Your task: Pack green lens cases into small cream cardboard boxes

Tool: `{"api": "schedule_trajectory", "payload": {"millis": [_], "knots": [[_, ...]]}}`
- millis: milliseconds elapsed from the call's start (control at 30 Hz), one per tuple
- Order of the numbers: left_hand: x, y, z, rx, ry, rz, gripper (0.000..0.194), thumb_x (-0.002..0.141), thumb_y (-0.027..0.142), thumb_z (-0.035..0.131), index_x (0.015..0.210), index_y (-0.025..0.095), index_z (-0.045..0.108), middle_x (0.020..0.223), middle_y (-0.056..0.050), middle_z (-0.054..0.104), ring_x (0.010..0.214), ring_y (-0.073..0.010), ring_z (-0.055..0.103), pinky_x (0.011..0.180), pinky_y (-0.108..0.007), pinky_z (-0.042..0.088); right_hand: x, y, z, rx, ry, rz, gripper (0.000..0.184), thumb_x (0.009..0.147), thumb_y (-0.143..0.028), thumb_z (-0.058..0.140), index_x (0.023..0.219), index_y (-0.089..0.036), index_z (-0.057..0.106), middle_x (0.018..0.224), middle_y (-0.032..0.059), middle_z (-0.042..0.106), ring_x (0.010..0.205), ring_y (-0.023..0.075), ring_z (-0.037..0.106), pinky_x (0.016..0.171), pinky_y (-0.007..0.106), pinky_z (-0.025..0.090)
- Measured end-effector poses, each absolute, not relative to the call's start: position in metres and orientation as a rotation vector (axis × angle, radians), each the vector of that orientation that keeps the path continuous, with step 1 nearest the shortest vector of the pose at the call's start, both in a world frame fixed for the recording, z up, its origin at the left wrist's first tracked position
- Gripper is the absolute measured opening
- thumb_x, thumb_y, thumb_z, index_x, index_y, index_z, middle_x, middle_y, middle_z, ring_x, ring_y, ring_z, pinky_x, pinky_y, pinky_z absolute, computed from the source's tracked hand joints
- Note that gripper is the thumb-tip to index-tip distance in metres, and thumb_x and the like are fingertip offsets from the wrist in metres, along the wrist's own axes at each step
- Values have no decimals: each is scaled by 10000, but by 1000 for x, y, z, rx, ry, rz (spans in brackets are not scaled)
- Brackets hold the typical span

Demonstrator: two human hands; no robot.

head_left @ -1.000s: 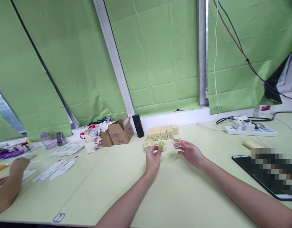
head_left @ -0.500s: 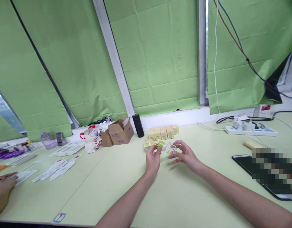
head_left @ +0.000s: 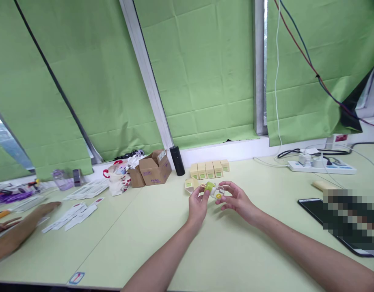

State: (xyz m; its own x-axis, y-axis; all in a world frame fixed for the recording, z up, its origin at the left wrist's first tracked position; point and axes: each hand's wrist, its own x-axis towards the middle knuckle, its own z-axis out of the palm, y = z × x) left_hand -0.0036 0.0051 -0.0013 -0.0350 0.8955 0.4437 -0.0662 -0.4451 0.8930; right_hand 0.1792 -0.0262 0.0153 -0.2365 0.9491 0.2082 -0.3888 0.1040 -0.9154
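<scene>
My left hand (head_left: 198, 203) is closed, fingertips pinching a small green-and-white rounded piece (head_left: 210, 187). The fingers of my right hand (head_left: 239, 201) grip a clear plastic cover (head_left: 220, 191) with a yellow mark on it. The white end of the green piece meets the cover, and seems to sit at or partly inside its opening. Just behind my left hand is a small open cream box (head_left: 189, 184) with a green label. Several like cream boxes (head_left: 209, 170) stand in a row farther back.
A brown carton (head_left: 155, 168), a black cylinder (head_left: 177, 161) and a cloth bag (head_left: 118, 180) stand along the back. On the right are a power strip (head_left: 322, 167) and a dark phone-like device (head_left: 311, 209). Another person's arm (head_left: 25, 227) reaches over white cards at left.
The green-and-white piece and the clear cover have come together; before, a small gap separated them. At left, the other person's arm has reached farther over the table.
</scene>
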Motion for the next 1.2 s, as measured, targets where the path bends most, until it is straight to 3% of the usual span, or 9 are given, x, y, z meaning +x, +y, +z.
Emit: {"api": "schedule_trajectory", "payload": {"millis": [133,467,667,800,933,1200], "knots": [[-3,4,-2,1486,911,1584,526,817,636,773,1048,165,738,1061,-114,739,1010,-249,690,856,-336,551,178,-25,14,-645,-1181,1442,608,675,-478,936,1135,-294,585,1147,28,630,820,233,765,677,380,626],[-3,1,-6,1501,921,1528,535,796,612,811,1091,172,739,1101,-126,751,994,-256,720,892,-363,555,177,-25,11,-667,-1201,1446,746,683,-458,929,1291,-353,509,1208,34,600,854,242,758,727,424,645],[-4,2,-8,1535,920,1507,529,806,585,815,1122,168,735,1169,-149,749,1037,-269,715,903,-373,552,178,-16,0,-691,-1296,1277,663,712,-417,897,1276,-331,561,1138,50,642,1005,261,651,646,349,613],[-3,0,-7,1590,949,1487,497,816,546,818,1135,173,743,1163,-145,751,1055,-277,706,912,-391,551,178,-10,-5,-669,-1350,1220,606,720,-406,885,1248,-298,608,1049,54,675,1049,274,628,746,394,618],[-2,-4,-3,1616,966,1493,456,790,501,847,1109,184,766,1161,-141,749,1079,-284,696,912,-395,554,178,-9,-9,-732,-1392,1170,550,708,-408,885,1198,-265,679,1090,76,703,1065,284,642,839,434,605],[-2,-4,-2,1609,974,1484,464,773,462,866,1135,190,764,1180,-144,742,1077,-277,689,896,-391,563,178,-7,-9,-769,-1390,1189,459,673,-377,886,1080,-249,716,1131,77,730,985,271,678,833,439,607]]}}
